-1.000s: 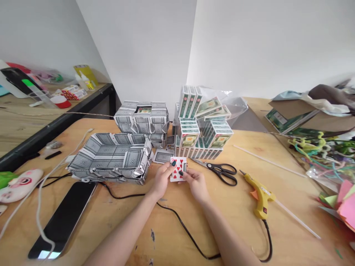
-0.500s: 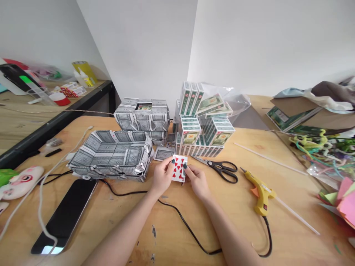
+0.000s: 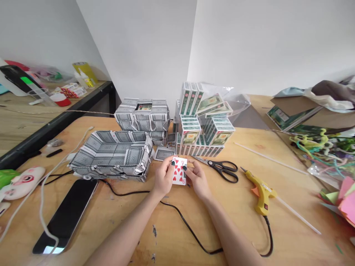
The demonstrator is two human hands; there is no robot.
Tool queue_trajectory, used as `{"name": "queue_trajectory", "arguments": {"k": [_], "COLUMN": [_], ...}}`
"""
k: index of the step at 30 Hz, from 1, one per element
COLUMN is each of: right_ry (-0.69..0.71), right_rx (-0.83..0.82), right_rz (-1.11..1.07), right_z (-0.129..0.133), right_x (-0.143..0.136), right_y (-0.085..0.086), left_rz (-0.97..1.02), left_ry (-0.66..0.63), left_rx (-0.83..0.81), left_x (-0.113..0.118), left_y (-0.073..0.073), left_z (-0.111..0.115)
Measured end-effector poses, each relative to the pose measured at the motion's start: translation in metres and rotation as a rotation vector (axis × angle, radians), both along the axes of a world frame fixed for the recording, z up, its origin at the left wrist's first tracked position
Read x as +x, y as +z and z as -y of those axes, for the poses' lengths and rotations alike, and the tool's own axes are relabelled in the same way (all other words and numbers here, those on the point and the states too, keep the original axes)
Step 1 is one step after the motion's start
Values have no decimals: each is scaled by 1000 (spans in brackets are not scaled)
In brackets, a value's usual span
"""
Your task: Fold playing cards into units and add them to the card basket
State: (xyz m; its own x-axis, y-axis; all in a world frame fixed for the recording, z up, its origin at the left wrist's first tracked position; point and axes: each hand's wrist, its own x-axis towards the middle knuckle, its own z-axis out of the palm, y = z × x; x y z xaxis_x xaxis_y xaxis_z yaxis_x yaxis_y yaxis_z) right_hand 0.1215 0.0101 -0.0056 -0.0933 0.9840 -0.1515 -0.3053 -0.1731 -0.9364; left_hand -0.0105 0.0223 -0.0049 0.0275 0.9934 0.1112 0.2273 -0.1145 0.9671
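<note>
Face up between both hands is a playing card (image 3: 179, 178), a nine of hearts. My left hand (image 3: 163, 176) is closed on its left edge, thumb on the face. My right hand (image 3: 197, 180) pinches the right edge, thumb pressed near the side; fingers behind the card are hidden. Just beyond the left hand lies a face-down pile of cards (image 3: 164, 153). To the left stands an open tray made of folded cards (image 3: 111, 168), and behind it a closed box of the same cards (image 3: 144, 118). Boxed card decks (image 3: 199, 149) are stacked behind my hands.
Black scissors (image 3: 223, 168) and a yellow glue gun (image 3: 260, 192) lie to the right, with glue sticks (image 3: 298, 214) near them. A black cord (image 3: 183, 221) runs under my forearms. At left is a phone (image 3: 65, 218); a cardboard box (image 3: 299, 114) sits far right.
The hands and the card have come slightly lower, toward me. The card's tilt differs a little, and both hands still grip it.
</note>
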Motion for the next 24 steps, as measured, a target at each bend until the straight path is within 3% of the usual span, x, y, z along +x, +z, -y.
{"name": "queue_trajectory", "arguments": {"k": [7, 19, 24], "right_ry": [-1, -7, -6], "right_rx": [26, -106, -115], "right_rz": [5, -163, -137], "right_z": [-1, 0, 0], "right_x": [0, -2, -1], "right_y": [0, -5, -6], "left_rz": [-14, 43, 30], "left_ry": [2, -1, 6], "left_rx": [21, 17, 18], "left_x": [0, 2, 3], "left_y": [0, -2, -2], "left_z": [0, 1, 1]}}
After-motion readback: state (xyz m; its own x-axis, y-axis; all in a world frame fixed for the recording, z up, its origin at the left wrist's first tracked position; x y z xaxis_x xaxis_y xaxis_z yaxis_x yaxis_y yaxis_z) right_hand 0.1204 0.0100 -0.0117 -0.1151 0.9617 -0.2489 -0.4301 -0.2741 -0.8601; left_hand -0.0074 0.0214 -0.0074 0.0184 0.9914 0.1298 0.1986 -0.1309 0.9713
